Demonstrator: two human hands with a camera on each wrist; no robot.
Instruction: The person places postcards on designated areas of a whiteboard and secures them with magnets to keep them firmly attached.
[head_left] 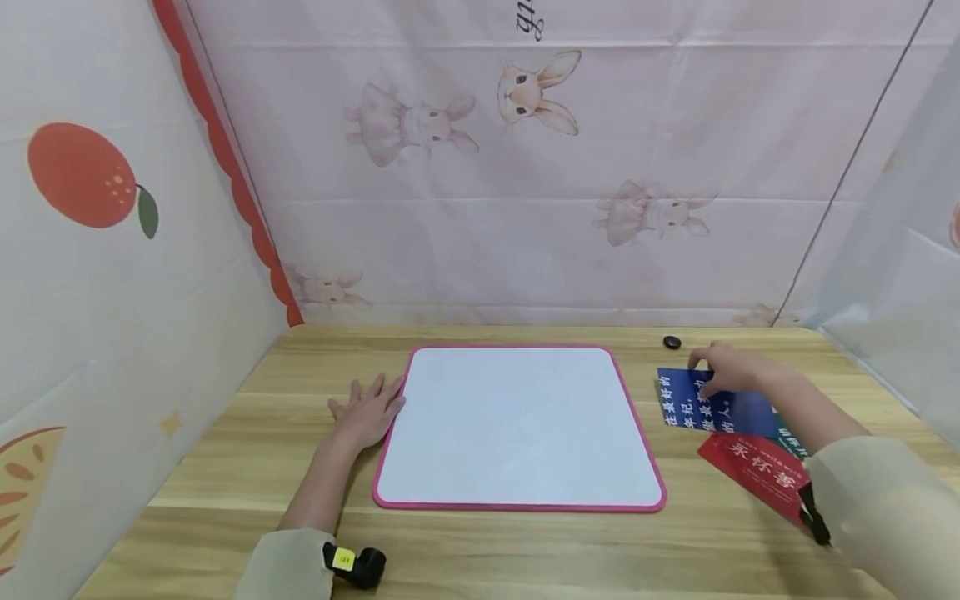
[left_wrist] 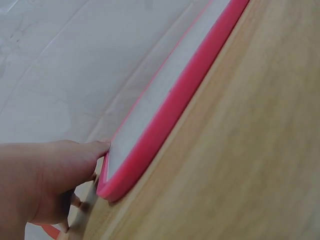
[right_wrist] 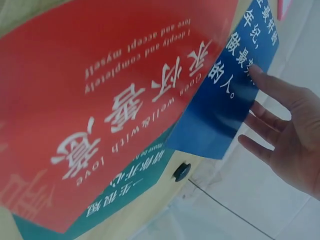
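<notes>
A white board with a pink rim (head_left: 517, 425) lies flat on the wooden table. My left hand (head_left: 366, 418) rests at its left edge, fingers spread, with the thumb touching the rim in the left wrist view. To the right of the board, my right hand (head_left: 733, 370) pinches a blue card (head_left: 681, 404) printed with white Chinese characters. The thumb lies on the printed face in the right wrist view, and the other fingers are partly behind the card. A red card (right_wrist: 150, 75) and a green card (right_wrist: 130, 177) lie beside it, overlapping.
Behind the blue card sits a small round black object (head_left: 672, 342) on the table. A rabbit-print cloth (head_left: 465, 250) hangs along the table's back edge. Fruit-print cloth (head_left: 90, 317) closes the left side, and another pale cloth (head_left: 900, 275) stands at the right.
</notes>
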